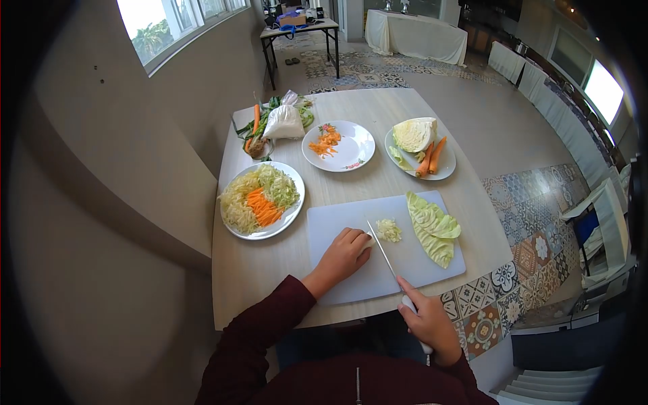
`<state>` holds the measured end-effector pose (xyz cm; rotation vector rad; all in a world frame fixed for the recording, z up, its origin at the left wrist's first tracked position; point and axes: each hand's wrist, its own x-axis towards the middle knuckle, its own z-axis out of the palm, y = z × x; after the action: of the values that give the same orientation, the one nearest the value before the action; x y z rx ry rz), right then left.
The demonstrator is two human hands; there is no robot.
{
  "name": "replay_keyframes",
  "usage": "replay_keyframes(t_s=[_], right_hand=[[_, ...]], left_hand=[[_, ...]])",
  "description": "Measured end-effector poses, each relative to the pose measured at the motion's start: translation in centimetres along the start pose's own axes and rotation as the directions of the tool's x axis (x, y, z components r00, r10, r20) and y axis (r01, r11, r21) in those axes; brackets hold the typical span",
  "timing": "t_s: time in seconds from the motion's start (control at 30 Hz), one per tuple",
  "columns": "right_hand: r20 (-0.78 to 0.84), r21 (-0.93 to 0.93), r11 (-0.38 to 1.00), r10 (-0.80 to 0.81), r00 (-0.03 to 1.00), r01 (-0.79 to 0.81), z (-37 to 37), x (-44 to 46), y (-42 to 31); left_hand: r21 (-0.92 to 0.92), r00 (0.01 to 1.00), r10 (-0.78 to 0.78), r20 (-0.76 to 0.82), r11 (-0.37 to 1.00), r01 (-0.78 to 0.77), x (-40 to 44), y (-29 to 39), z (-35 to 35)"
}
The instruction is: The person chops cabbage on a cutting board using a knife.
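A white cutting board (351,280) lies at the near side of the table. My right hand (428,320) is wrapped round the handle of a knife (383,251), whose blade points away over the board. Just left of the blade, my left hand (343,255) rests on the board with fingers curled over a small pale piece, mostly hidden. Chopped pale green bits (389,230) form a small pile right of the blade tip. A large cabbage leaf (433,228) covers part of the board's right side.
Behind the board stand a plate (295,208) of shredded cabbage and carrot, a plate (358,145) with carrot shavings, and a plate (442,173) holding cut cabbage and carrots. A bag of white contents (284,123) sits by vegetables at the back left. A wall borders the left.
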<state>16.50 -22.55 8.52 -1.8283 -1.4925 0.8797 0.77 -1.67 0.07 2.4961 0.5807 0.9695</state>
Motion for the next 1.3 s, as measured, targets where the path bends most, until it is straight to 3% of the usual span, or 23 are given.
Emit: replay_keyframes(t_s=[0.13, 0.83, 1.3], right_hand=[[0.016, 0.042, 0.999, 0.011, 1.0, -0.012, 0.3, 0.0, -0.3], [0.076, -0.089, 0.996, 0.029, 0.997, -0.022, 0.0, -0.7, -0.5], [0.03, -0.008, 1.0, 0.03, 0.999, -0.03, 1.9, 3.5, 0.2]], left_hand=[[0.001, 1.0, -0.002, 0.001, 1.0, 0.002, 0.0, 0.2, -0.1], [0.008, 1.0, -0.009, 0.003, 1.0, 0.009, 0.0, 0.0, 0.0], [0.011, 1.0, 0.005, -0.001, 1.0, -0.005, 0.0, 0.1, -0.1]])
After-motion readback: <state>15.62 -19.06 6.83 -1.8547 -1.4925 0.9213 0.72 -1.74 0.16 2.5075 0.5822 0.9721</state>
